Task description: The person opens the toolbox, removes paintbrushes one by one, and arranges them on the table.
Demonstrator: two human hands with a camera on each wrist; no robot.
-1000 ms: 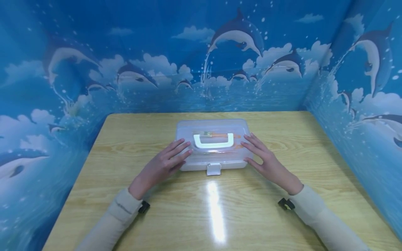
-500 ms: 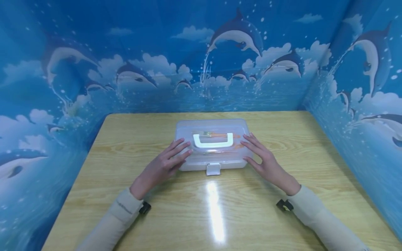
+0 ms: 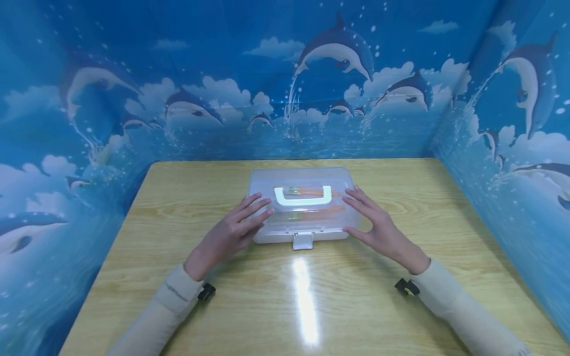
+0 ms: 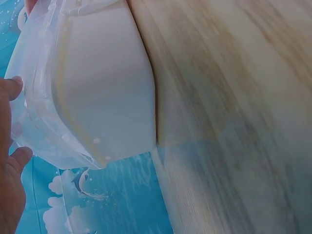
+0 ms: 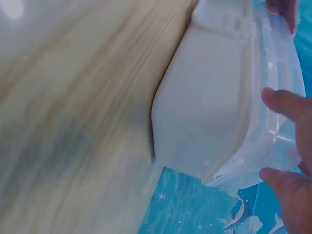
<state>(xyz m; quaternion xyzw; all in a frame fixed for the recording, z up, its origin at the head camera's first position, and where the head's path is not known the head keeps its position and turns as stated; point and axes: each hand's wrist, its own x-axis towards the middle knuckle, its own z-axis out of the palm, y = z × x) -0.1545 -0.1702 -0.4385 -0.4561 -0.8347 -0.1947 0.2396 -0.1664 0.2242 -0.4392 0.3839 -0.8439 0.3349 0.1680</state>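
Note:
A box with a clear plastic lid [image 3: 305, 175] and a white base [image 4: 105, 83] stands in the middle of the table. On the lid is a white carrying handle [image 3: 303, 201], and a white latch [image 3: 303, 241] sticks out at the front. Orange-handled brushes [image 3: 307, 191] show through the plastic. My left hand [image 3: 228, 231] holds the lid at its left side, fingertips over the edge. Opposite it, my right hand [image 3: 382, 230] holds the right side, thumb at the front corner and fingers on top. The lid's front edge appears slightly raised.
Light wood-grain table [image 3: 249, 301] surrounds the box, with a bright reflection in front of it. A blue dolphin-printed curtain [image 3: 213, 138] borders the back and sides. Each sleeve cuff carries a small black device.
The lid has tilted up slightly at the front and its handle has shifted back. More of the brushes shows through the plastic. Both hands stay at the sides with small movements.

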